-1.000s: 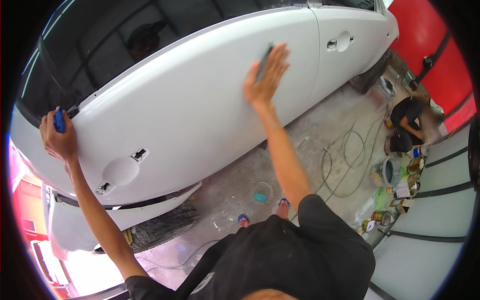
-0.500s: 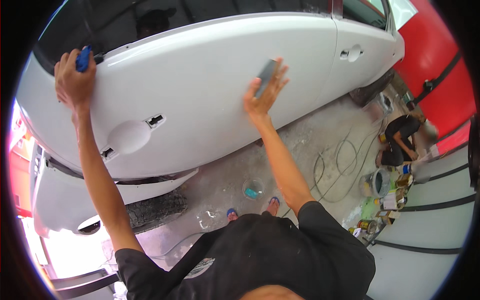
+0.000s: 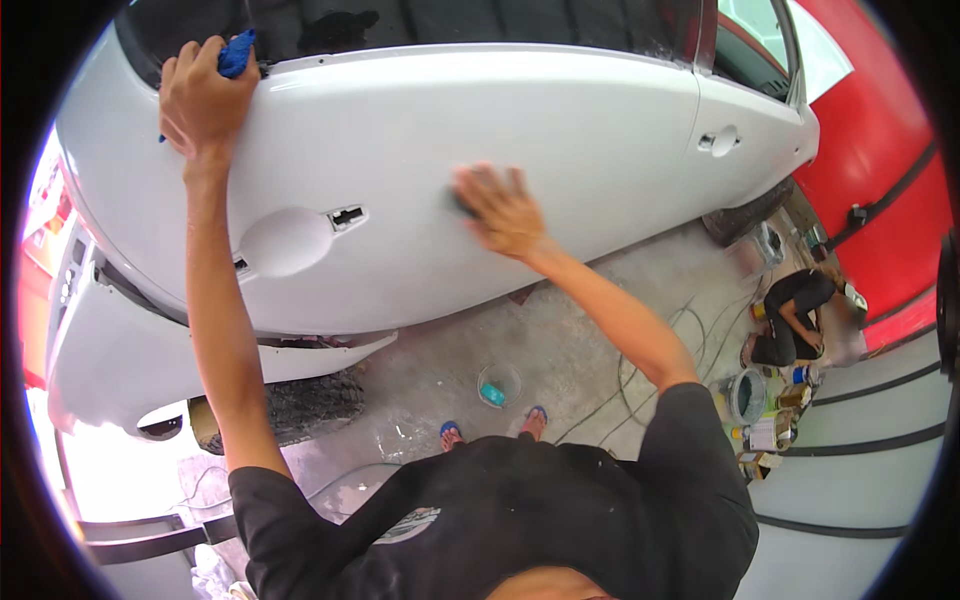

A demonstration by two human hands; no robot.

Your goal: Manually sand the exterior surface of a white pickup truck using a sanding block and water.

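Observation:
My left hand [image 3: 205, 105] is closed around a crumpled blue cloth [image 3: 237, 55] and rests at the top edge of the white car door [image 3: 380, 125], by the dark window [image 3: 440, 25]. Farther right, my right hand [image 3: 508, 218] lies on the middle of the door panel, smeared by motion. Under its fingers is a flat grey sanding pad [image 3: 461, 203], of which only a dark edge shows. Below and between my hands is the round door-handle recess [image 3: 287, 243], without its handle.
A clear tub [image 3: 513, 382] holding a teal piece [image 3: 492, 394] stands on the floor before my feet. Hoses [image 3: 625, 385] coil at right. Beyond them a person [image 3: 797, 310] crouches near a bucket [image 3: 745, 395] and several cans. A tyre [image 3: 310, 408] sits below the loose white fender [image 3: 110, 350].
My right hand has swept left across the door, and its pad has turned mostly out of sight beneath the fingers. The whole view has shifted slightly; my left hand stays at the door's top edge.

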